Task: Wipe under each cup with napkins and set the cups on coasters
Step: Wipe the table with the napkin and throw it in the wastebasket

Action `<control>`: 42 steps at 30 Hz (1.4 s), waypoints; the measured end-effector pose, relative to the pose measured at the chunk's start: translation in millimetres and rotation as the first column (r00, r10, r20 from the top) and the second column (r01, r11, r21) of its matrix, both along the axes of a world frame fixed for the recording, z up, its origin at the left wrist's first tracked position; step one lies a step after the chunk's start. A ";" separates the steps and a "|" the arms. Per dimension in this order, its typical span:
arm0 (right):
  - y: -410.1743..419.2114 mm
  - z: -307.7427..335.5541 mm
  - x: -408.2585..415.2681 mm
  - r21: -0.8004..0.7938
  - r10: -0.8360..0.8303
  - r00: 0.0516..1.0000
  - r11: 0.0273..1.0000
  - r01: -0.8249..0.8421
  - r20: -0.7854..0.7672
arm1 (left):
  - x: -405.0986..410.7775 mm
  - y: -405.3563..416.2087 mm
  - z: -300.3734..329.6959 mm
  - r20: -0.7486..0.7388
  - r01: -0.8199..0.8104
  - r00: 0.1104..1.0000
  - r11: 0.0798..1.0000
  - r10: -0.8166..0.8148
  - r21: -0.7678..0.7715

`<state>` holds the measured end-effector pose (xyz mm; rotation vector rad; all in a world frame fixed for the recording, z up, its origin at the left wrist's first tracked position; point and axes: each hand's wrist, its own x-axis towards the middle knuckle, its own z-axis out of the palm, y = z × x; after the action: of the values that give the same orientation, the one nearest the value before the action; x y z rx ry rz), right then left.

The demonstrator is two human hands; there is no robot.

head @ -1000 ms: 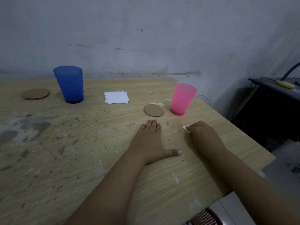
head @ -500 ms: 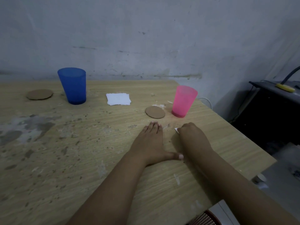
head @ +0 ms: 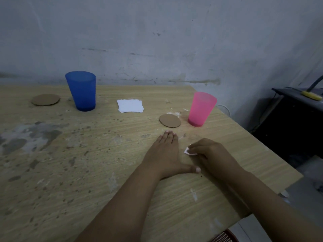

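Head view ran left to right across the worn wooden table [head: 52,172]: a round cardboard coaster [head: 45,99] lay at the far left, and just beside it the blue cup [head: 81,91] stood upright on bare wood, not on the coaster. Next came the stack of white napkins [head: 130,106], lying flat near the middle. A second coaster [head: 169,120] sat just left of the pink cup [head: 201,109], which also stood on the table itself. Nearer the camera, the left hand [head: 164,154] lay flat, fingers straight, thumb out, holding nothing. Beside it the right hand [head: 209,152] had curled fingers pinching a small napkin piece [head: 189,151] against the wood. No readable writing showed anywhere.
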<state>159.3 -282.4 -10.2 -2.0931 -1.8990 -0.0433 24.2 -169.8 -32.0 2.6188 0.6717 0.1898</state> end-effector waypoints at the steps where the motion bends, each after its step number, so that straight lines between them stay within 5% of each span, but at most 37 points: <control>1: -4.1 -0.2 5.3 -0.008 -0.023 1.000 1.000 0.023 0.015 | 0.1 -0.2 0.2 -0.004 -0.002 1.000 1.000 0.002 0.004; 6: 20.2 -3.4 15.4 0.023 -0.148 0.981 0.989 0.147 0.124 | 0.8 0.3 -0.1 -0.023 0.004 1.000 1.000 -0.004 0.010; 14: 9.1 2.0 -9.0 0.036 0.128 0.992 0.991 -0.127 -0.011 | -0.5 2.0 0.6 -0.033 0.039 0.999 0.999 -0.039 -0.010; 20: -9.3 -2.0 15.5 0.020 0.076 0.994 0.997 -0.078 0.078 | -1.3 0.8 0.6 -0.028 0.041 0.999 0.999 -0.041 -0.008; 29: -5.4 1.8 2.7 0.051 -0.154 0.988 0.987 0.154 0.003 | -1.2 1.0 -0.5 -0.023 0.048 0.999 0.999 -0.048 -0.021; 42: 13.1 8.1 11.8 0.024 -0.125 0.992 0.992 0.125 -0.010 | -1.0 0.6 -0.4 -0.017 0.059 0.998 0.998 -0.060 -0.025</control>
<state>171.1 -269.3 -2.0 -2.1902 -1.7511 -0.0848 23.2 -169.2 -32.5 2.6159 0.5972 0.1402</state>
